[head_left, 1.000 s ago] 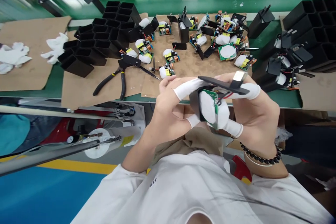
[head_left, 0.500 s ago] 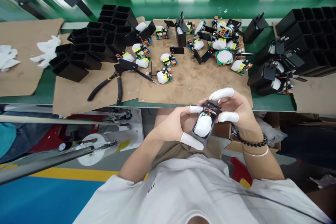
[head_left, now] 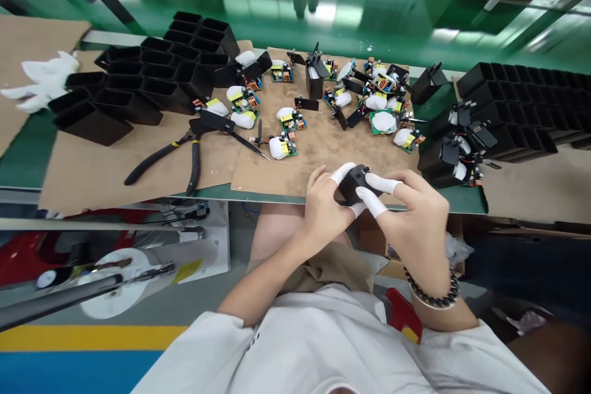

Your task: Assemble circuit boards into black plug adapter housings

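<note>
My left hand (head_left: pixel 323 215) is closed around a black power adapter case (head_left: pixel 353 183) just over the table's front edge. White finger cots cover some fingertips on both hands. My right hand (head_left: pixel 410 215) presses thumb and forefinger against the case's top end, where a black cap piece shows. The circuit board inside is hidden from view. Beyond my hands lie several loose circuit boards (head_left: pixel 290 118) with white padding and black plug pieces wired to them. One board (head_left: pixel 282 146) sits nearest my left hand.
Black-handled pliers (head_left: pixel 196 163) lie at left, in front of a group of upright black cases (head_left: pixel 133 101). Partly filled cases (head_left: pixel 436 163) stand at right beside more stacked cases (head_left: pixel 512 104). A white glove (head_left: pixel 46 80) rests on cardboard at far left.
The case has moved up and forward to the table edge and turned, so the white-padded board no longer shows. My right fingers have come onto its top end. The camera view has shifted.
</note>
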`<state>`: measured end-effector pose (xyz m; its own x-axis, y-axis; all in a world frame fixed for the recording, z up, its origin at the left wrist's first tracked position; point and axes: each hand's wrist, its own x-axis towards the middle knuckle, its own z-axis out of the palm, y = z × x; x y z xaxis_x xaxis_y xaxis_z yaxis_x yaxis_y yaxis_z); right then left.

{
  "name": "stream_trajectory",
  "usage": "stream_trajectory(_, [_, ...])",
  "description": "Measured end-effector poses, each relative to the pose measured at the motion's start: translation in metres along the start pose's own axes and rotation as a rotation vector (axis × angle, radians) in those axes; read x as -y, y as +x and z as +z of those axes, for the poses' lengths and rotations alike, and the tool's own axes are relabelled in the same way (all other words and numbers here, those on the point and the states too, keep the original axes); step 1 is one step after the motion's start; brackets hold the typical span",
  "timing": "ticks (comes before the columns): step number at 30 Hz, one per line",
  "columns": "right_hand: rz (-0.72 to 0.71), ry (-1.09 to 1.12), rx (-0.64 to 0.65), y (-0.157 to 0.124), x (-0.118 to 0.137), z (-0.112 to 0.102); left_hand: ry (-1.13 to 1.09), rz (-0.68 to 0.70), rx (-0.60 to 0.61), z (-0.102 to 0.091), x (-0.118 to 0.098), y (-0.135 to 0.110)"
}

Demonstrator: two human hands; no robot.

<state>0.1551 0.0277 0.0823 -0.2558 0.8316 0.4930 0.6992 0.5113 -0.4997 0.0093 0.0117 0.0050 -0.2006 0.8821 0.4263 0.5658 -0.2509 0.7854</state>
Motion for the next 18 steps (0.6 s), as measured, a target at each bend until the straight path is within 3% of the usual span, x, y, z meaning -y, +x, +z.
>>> stream_trajectory(5, [-0.011, -0.096, -0.112, -0.003, -0.004, 0.02, 0.055, 0.11, -0.05, 0.012, 0.006, 0.0])
stream_trajectory(12, [-0.082, -0.039, -0.138, -0.007, -0.006, 0.009, 0.06, 0.132, -0.075, 0.008, 0.006, -0.004])
stream_trajectory(18, [-0.058, -0.022, -0.106, -0.002, -0.012, 0.013, 0.072, 0.106, -0.055, 0.008, 0.006, -0.005])
